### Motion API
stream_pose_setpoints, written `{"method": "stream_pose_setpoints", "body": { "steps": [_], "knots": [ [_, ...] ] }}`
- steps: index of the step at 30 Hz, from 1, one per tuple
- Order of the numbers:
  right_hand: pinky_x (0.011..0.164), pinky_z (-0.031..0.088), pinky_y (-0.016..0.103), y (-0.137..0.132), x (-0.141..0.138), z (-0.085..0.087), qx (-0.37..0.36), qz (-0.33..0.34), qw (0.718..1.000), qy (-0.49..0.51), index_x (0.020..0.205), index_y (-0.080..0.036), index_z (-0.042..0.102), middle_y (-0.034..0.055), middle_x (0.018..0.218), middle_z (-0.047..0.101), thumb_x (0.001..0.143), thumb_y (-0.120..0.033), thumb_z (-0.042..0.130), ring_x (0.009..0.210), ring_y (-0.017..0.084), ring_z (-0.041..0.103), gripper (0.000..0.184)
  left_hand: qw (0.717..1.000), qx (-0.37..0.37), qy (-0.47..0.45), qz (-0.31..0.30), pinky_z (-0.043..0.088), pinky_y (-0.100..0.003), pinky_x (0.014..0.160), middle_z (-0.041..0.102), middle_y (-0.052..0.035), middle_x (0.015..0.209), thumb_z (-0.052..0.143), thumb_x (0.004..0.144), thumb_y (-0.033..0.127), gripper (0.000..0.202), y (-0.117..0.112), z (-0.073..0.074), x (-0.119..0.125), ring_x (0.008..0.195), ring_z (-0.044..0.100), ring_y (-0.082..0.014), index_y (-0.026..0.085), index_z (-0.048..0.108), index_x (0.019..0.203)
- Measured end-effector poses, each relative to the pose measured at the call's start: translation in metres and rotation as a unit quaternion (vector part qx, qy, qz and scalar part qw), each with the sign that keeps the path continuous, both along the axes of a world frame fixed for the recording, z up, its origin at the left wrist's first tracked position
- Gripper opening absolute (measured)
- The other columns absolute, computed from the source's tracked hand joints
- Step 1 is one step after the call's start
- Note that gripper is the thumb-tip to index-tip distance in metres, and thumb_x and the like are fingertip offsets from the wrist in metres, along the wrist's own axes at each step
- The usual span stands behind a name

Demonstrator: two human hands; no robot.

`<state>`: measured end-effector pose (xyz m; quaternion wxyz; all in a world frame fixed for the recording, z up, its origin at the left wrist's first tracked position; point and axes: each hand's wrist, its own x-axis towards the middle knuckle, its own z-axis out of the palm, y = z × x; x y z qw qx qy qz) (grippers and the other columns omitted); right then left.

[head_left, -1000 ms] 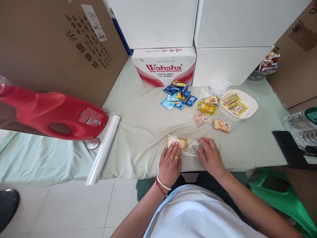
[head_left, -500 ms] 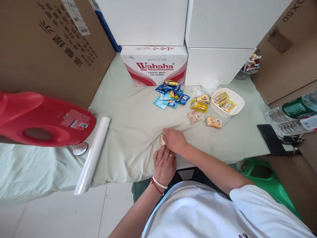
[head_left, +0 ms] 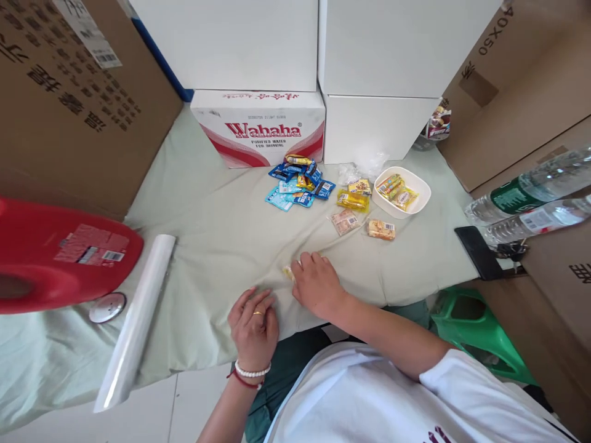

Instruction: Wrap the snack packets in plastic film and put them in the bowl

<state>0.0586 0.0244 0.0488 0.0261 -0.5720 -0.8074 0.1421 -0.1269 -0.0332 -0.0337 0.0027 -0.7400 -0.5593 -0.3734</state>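
Observation:
My right hand (head_left: 319, 284) is closed over a small yellow-and-clear wrapped snack (head_left: 288, 272) on the pale green cloth; most of the packet is under my fingers. To its left, my left hand (head_left: 253, 325) rests on the cloth near the front edge, fingers loosely bent and apart, holding nothing. Beyond my right hand lie a pinkish flat packet (head_left: 344, 221), an orange-brown wrapped snack (head_left: 381, 229), and a yellow packet (head_left: 353, 200). A white bowl (head_left: 425, 195) holds several yellow wrapped snacks (head_left: 397, 191). Blue sachets (head_left: 302, 183) are piled near the Wahaba carton.
At the back stands the white-and-red Wahaha carton (head_left: 263, 132) beside white boxes (head_left: 369, 126). A red jug (head_left: 69, 255), its round lid (head_left: 108, 307) and a roll of clear film (head_left: 136, 320) are on the left. Bottles (head_left: 530, 192) and a black phone (head_left: 478, 252) lie right.
My left hand has come off the wrapped snack and moved left onto the cloth. My right hand stays on the snack. The camera view has shifted right.

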Motion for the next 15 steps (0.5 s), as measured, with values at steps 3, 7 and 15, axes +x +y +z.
{"method": "stream_pose_setpoints", "body": {
  "steps": [3, 7, 15],
  "knots": [
    [0.097, 0.052, 0.043, 0.006, 0.056, 0.01, -0.002, -0.07, 0.992, 0.106, 0.128, -0.017, 0.065, 0.0152, 0.122, 0.066, 0.095, -0.018, 0.054, 0.115, 0.03, 0.059, 0.035, 0.999, 0.014, 0.023, -0.035, 0.048, -0.047, 0.102, 0.08, -0.0043, 0.1, 0.061, 0.089, 0.01, 0.021, 0.0, -0.004, 0.004, 0.115, 0.069, -0.0277, 0.026, 0.069, 0.1],
    [0.086, 0.055, 0.036, 0.039, 0.192, 0.03, 0.06, -0.227, 0.942, 0.24, 0.13, -0.019, 0.065, 0.0079, 0.117, 0.073, 0.088, -0.013, 0.047, 0.098, 0.022, 0.068, 0.046, 0.997, 0.029, 0.059, -0.045, 0.049, -0.044, 0.098, 0.078, -0.0062, 0.102, 0.061, 0.088, 0.01, 0.021, -0.001, -0.008, 0.005, 0.106, 0.072, -0.0265, 0.025, 0.067, 0.102],
    [0.079, 0.044, 0.033, 0.179, 0.363, 0.083, 0.078, -0.282, 0.953, -0.081, 0.117, 0.0, 0.074, 0.0219, 0.113, 0.074, 0.097, -0.018, 0.027, 0.096, 0.017, 0.069, 0.053, 0.995, 0.039, 0.08, -0.054, 0.054, -0.041, 0.093, 0.076, -0.0101, 0.102, 0.061, 0.087, 0.007, 0.023, 0.002, -0.009, 0.008, 0.102, 0.071, -0.0272, 0.021, 0.065, 0.104]
  ]
}}
